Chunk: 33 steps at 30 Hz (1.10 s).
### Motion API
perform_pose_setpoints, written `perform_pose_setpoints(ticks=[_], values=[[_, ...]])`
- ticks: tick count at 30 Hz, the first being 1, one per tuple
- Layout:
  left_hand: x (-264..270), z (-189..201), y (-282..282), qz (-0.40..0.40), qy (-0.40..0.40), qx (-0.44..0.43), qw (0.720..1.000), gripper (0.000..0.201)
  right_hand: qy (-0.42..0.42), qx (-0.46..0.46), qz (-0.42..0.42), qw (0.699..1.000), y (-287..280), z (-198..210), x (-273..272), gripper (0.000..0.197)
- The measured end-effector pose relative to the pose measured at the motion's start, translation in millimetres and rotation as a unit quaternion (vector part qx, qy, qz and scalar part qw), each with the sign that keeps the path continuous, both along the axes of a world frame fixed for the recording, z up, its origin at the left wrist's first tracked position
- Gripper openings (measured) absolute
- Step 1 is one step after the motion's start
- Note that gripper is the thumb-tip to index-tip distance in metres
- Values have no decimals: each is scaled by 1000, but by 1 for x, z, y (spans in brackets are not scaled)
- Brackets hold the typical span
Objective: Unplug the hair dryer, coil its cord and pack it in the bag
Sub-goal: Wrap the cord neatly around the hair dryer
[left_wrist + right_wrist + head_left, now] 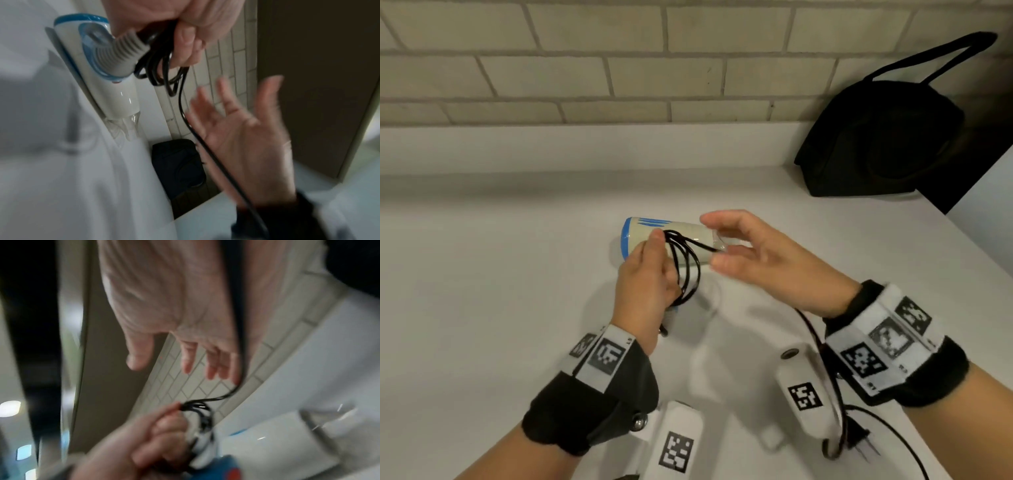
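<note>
Head view: plug (858,442) lies free on worktop (482,274), so unplugged. Left hand (645,284) grips several cord (686,263) loops beside dryer (667,236); right hand (750,253) spread, slack cord trailing. Coiling unfinished; bag (876,144) unpacked.

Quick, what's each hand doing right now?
Left hand: holding the coiled cord.
Right hand: open, fingers spread, cord running past it.

Left hand (645,284) at frame centre, fingers curled in a closed grip. Right hand (763,260) just beside it, centre right, fingers spread and relaxed. Both wrists strapped in bands.
</note>
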<state>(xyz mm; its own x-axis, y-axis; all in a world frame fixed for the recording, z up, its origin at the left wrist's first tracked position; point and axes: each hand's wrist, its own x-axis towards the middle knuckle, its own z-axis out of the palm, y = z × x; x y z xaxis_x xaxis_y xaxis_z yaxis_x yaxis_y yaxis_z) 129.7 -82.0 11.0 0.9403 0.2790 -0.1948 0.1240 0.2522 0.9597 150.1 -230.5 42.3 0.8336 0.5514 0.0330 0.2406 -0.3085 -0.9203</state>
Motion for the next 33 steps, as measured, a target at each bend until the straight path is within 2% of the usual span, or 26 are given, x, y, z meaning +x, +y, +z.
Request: perform_pose_setpoints(ticks=[2,4,6,8,9,10,12,14,17,19,20,21,23,24,25,26,29,31,33], values=[[4,4,10,45,0,-61,997,43,-69,-198,15,978,-9,-6,-1,78],[8,7,18,73,-3,-98,992,43,-57,-292,86,951,-14,-11,-8,96],[9,11,21,96,-5,-90,991,43,-75,-359,146,919,-16,-17,-19,104],[10,14,24,116,-12,-81,990,43,-150,-410,168,884,-16,-22,-28,94],[11,14,27,124,-16,-79,989,42,-173,-400,162,886,-17,-22,-29,77],[11,14,30,132,-15,-79,988,42,-169,-370,150,901,-20,-21,-29,55],[13,13,38,149,-6,-80,985,41,-112,-246,102,957,-28,-15,-27,22],[13,12,46,160,-7,-90,983,41,-50,-103,28,993,-37,-10,-24,15],[10,15,50,141,-24,-114,983,44,10,13,-71,997,-45,-8,-17,20],[5,23,44,98,-36,-134,985,47,-40,-26,-139,989,-48,-18,-6,26],[3,26,40,79,-39,-147,985,47,-83,-101,-159,979,-49,-24,-2,30],[1,29,37,65,-41,-159,984,46,-121,-201,-161,959,-49,-28,1,35],[1,31,35,48,-45,-176,982,46,-197,-395,-127,888,-46,-39,2,44],[2,32,34,42,-48,-177,982,46,-220,-443,-99,864,-43,-43,1,50],[3,30,33,37,-51,-172,983,46,-223,-457,-69,858,-38,-44,0,56],[3,29,31,29,-52,-161,985,46,-217,-442,-44,869,-31,-43,-2,59],[3,25,17,-13,-59,-110,992,45,-208,-300,-7,931,-6,-34,-8,61],[1,25,6,-39,-64,-87,993,45,-206,-235,-20,950,10,-31,-8,60],[0,25,2,-46,-65,-82,993,45,-210,-201,-55,955,19,-33,-4,58]])
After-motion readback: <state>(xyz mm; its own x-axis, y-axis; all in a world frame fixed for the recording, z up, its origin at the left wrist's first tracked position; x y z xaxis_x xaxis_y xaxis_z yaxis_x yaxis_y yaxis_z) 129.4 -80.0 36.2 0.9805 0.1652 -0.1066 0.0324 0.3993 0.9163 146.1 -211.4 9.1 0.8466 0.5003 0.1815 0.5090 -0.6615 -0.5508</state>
